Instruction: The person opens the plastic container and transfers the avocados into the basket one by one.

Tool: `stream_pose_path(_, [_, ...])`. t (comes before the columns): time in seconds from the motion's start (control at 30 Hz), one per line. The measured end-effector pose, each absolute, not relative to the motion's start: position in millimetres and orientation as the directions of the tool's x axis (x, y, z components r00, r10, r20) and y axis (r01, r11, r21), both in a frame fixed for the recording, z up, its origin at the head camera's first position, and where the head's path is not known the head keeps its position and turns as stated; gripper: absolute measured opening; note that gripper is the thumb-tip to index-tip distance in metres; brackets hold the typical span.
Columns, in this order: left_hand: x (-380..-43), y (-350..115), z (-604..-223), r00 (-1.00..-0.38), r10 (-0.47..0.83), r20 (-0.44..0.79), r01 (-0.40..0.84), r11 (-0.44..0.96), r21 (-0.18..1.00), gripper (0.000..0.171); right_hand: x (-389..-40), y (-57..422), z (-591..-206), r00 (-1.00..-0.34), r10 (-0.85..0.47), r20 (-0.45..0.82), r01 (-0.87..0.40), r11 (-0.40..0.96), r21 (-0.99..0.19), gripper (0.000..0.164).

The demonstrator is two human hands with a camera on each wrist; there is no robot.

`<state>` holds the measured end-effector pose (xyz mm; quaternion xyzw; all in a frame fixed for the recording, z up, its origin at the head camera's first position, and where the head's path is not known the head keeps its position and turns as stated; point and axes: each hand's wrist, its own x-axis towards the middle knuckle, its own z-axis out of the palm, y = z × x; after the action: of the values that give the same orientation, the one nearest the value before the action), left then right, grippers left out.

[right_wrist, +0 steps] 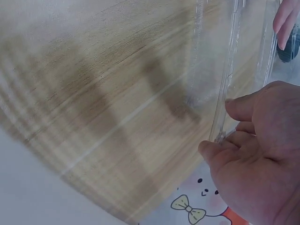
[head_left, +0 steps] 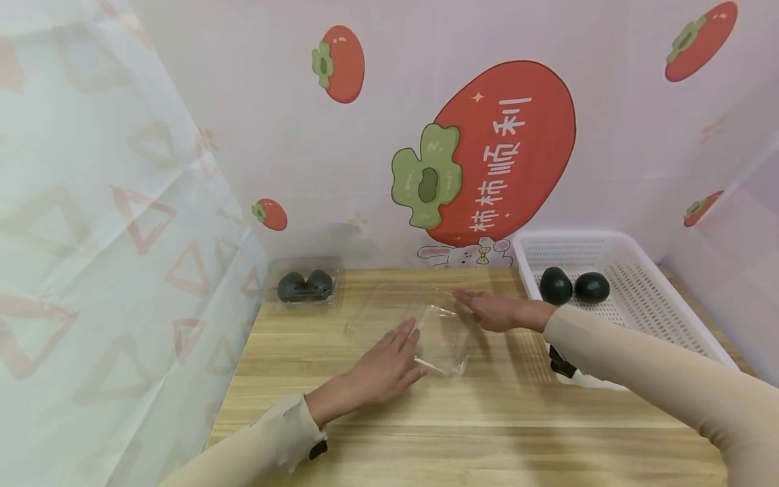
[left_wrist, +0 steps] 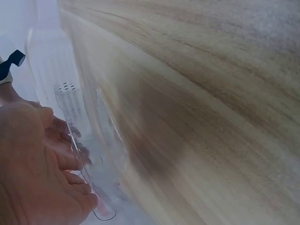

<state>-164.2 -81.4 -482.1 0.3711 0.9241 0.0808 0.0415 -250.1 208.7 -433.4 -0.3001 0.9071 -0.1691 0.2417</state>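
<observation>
A clear, hinged-looking plastic box [head_left: 446,341] is lying open at centre frame, showing no fruit inside. The left hand [head_left: 383,364] is resting nearly straight fingers against its near side; the right hand [head_left: 494,312] is pinching its far-right edge. At left, a filled box [head_left: 305,263] is holding dark green fruits and looking finished; two loose fruits [head_left: 592,287] are sitting in the white basket [head_left: 639,316] at right, apparently unpacked. The right sleeve [head_left: 639,355] is hiding the basket's near side; transparent edges are blurring into the wood.

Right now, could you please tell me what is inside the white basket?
Two dark green fruits lie side by side in the white basket. The right sleeve covers part of its near end, so anything behind it cannot be seen.
</observation>
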Motion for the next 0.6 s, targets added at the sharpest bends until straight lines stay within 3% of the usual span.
stream_pose_path(0.3, [-169, -85, -484, -0.723, 0.687, -0.069, 0.663, 0.719, 0.21, 0.082, -251, 201, -435, -0.663, -0.687, -0.299, -0.575, 0.722, -0.385, 0.069])
stream_pose_path(0.6, [-170, -90, -485, -0.717, 0.691, -0.097, 0.672, 0.721, 0.169, 0.091, -253, 193, -435, -0.627, -0.727, -0.281, -0.628, 0.685, -0.37, 0.066])
